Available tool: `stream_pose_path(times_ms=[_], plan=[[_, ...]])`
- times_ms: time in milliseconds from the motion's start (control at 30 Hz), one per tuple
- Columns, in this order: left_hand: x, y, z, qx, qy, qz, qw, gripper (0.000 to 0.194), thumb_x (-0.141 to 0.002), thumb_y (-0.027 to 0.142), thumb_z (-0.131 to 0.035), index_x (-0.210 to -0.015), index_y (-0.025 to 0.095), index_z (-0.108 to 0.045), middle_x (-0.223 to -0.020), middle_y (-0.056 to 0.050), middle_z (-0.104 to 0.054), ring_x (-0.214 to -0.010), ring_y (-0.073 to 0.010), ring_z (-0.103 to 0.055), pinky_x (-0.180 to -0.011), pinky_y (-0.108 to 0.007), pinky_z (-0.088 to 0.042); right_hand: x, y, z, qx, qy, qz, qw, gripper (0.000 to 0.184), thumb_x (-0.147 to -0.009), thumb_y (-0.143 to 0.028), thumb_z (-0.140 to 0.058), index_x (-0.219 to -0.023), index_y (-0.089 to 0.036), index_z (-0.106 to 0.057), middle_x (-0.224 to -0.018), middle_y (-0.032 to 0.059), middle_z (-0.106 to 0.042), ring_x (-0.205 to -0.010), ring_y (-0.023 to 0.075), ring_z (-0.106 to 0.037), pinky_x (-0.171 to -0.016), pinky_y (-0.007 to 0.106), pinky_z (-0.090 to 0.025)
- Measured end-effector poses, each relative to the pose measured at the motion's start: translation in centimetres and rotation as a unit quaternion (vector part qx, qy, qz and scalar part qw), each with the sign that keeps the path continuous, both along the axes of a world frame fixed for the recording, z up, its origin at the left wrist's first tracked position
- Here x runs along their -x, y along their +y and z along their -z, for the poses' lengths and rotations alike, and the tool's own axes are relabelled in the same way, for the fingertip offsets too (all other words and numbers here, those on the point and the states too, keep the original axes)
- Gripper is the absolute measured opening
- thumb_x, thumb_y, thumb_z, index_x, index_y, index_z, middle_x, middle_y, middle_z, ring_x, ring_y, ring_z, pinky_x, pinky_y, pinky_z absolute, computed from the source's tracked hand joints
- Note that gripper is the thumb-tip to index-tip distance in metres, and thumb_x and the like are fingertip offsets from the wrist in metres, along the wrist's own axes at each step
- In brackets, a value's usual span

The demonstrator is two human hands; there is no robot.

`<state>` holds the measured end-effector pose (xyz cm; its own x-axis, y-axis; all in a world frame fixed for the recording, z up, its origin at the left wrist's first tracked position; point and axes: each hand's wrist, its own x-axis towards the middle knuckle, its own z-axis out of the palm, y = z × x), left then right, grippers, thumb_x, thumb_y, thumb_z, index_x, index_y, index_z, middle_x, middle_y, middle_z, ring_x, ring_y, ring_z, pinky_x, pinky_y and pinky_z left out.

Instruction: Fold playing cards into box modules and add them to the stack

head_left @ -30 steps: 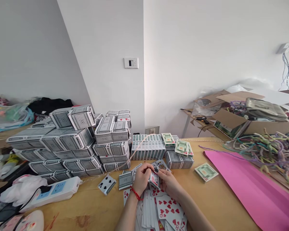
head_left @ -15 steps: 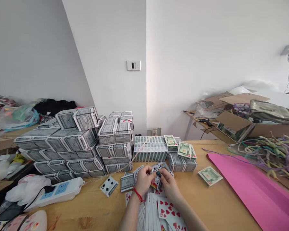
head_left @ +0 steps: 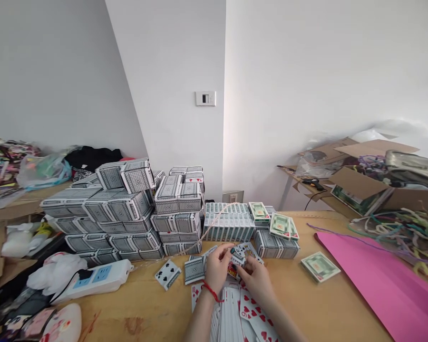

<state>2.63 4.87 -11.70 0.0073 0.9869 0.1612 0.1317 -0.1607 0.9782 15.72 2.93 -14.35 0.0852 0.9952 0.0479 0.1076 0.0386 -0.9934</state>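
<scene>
My left hand [head_left: 217,268], with a red string on its wrist, pinches a playing card [head_left: 238,257] by its left side. On the card's other side, my right hand [head_left: 256,276] has its thumb and fingers closed at the lower edge. Under and in front of my forearms lies a heap of loose cards [head_left: 230,316], with a nine of hearts [head_left: 249,306] face up. Just beyond my fingers, more face-up cards [head_left: 253,251] lie partly covered. Left of my left hand are a grey-backed card piece [head_left: 194,270] and a spade card [head_left: 168,274].
Grey-patterned card blocks [head_left: 119,209] are stacked high at the left back. Green card boxes [head_left: 283,225] sit on blocks at the back, and another green box [head_left: 320,267] lies right. A power strip [head_left: 96,280] is left; pink paper [head_left: 371,280] and yarn [head_left: 406,232] are right.
The view has turned slightly left, so everything sits further right. My hands have drawn a little apart, showing more of the card between them.
</scene>
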Motion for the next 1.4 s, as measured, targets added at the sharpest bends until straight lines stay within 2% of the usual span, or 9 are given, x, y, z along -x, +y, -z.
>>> stream_pose_path(times_ms=[133, 300, 467, 533, 700, 867, 1000, 1167, 1400], plan=[[0.1, -0.2, -0.3, -0.030, 0.035, 0.018, 0.999, 0.025, -0.076, 0.024, -0.052, -0.095, 0.024, -0.068, -0.099, -0.006, -0.065, -0.094, -0.0219, -0.058, -0.079, -0.033, -0.047, -0.2, -0.2, -0.6, 0.004, 0.027, -0.031, 0.999, 0.026, -0.071, -0.045, -0.060, -0.074, -0.019, -0.056, -0.063, 0.0012, -0.057, -0.057, 0.0175, -0.051, -0.050, 0.028, -0.040], [0.5, -0.1, -0.8, -0.050, 0.067, 0.056, 0.995, 0.017, -0.073, 0.024, -0.057, -0.084, 0.023, -0.070, -0.093, -0.006, -0.063, -0.090, -0.0218, -0.058, -0.078, -0.032, -0.048, -0.6, -0.4, -1.3, 0.061, 0.159, -0.116, 0.978, 0.031, -0.073, -0.047, -0.057, -0.088, -0.021, -0.057, -0.071, 0.0006, -0.058, -0.059, 0.0185, -0.056, -0.051, 0.030, -0.047], [0.5, -0.2, -0.8, -0.059, 0.088, 0.081, 0.991, 0.018, -0.076, 0.024, -0.055, -0.086, 0.024, -0.070, -0.091, -0.006, -0.064, -0.086, -0.0205, -0.059, -0.075, -0.031, -0.047, -0.9, -0.5, -1.7, 0.091, 0.198, -0.074, 0.973, 0.024, -0.071, -0.039, -0.060, -0.085, -0.020, -0.062, -0.055, -0.0030, -0.054, -0.043, 0.0125, -0.047, -0.040, 0.024, -0.040], [0.5, -0.2, -0.6, -0.063, 0.095, 0.072, 0.991, 0.018, -0.077, 0.024, -0.054, -0.083, 0.024, -0.071, -0.090, -0.006, -0.063, -0.086, -0.0207, -0.058, -0.077, -0.032, -0.046, -1.0, -0.5, -1.6, 0.100, 0.230, -0.057, 0.966, 0.021, -0.070, -0.038, -0.059, -0.082, -0.020, -0.063, -0.059, -0.0011, -0.057, -0.045, 0.0140, -0.050, -0.040, 0.026, -0.041], [0.5, -0.1, -0.3, -0.066, 0.098, 0.059, 0.991, 0.020, -0.078, 0.023, -0.052, -0.089, 0.023, -0.069, -0.093, -0.006, -0.061, -0.088, -0.0208, -0.057, -0.080, -0.033, -0.046, -1.0, -0.5, -1.5, 0.123, 0.316, -0.070, 0.938, 0.020, -0.071, -0.039, -0.058, -0.075, -0.020, -0.064, -0.079, 0.0079, -0.065, -0.069, 0.0253, -0.061, -0.051, 0.036, -0.049], [0.2, -0.1, -0.5, -0.074, 0.089, 0.060, 0.992, 0.021, -0.080, 0.023, -0.049, -0.092, 0.024, -0.067, -0.094, -0.005, -0.060, -0.090, -0.0200, -0.057, -0.080, -0.032, -0.046, -0.7, -0.5, -2.0, 0.153, 0.399, -0.133, 0.894, 0.028, -0.077, -0.043, -0.053, -0.086, -0.020, -0.064, -0.081, 0.0086, -0.068, -0.080, 0.0261, -0.063, -0.063, 0.039, -0.051], [0.0, -0.2, -0.5, -0.079, 0.073, 0.042, 0.993, 0.020, -0.080, 0.024, -0.050, -0.091, 0.023, -0.066, -0.097, -0.006, -0.060, -0.089, -0.0198, -0.058, -0.077, -0.032, -0.048, -0.2, -0.4, -2.2, 0.166, 0.437, -0.167, 0.868, 0.031, -0.079, -0.044, -0.052, -0.095, -0.020, -0.062, -0.090, 0.0074, -0.068, -0.085, 0.0228, -0.063, -0.071, 0.038, -0.050], [-0.2, -0.2, -0.2, -0.090, 0.060, 0.015, 0.994, 0.019, -0.078, 0.020, -0.049, -0.090, 0.022, -0.064, -0.098, -0.005, -0.061, -0.090, -0.0191, -0.059, -0.078, -0.031, -0.048, 0.0, -0.2, -2.0, 0.179, 0.458, -0.202, 0.847, 0.036, -0.083, -0.048, -0.048, -0.093, -0.017, -0.064, -0.082, 0.0072, -0.068, -0.074, 0.0180, -0.063, -0.071, 0.033, -0.050], [0.3, 0.2, 0.3, -0.098, 0.050, -0.084, 0.990, 0.014, -0.081, 0.024, -0.046, -0.090, 0.018, -0.053, -0.085, -0.007, -0.061, -0.079, -0.0201, -0.059, -0.073, -0.035, -0.048, -0.3, -0.2, -2.0, 0.188, 0.439, -0.194, 0.857, 0.042, -0.079, -0.053, -0.049, -0.091, -0.016, -0.064, -0.078, 0.0080, -0.066, -0.063, 0.0169, -0.059, -0.064, 0.032, -0.049]])
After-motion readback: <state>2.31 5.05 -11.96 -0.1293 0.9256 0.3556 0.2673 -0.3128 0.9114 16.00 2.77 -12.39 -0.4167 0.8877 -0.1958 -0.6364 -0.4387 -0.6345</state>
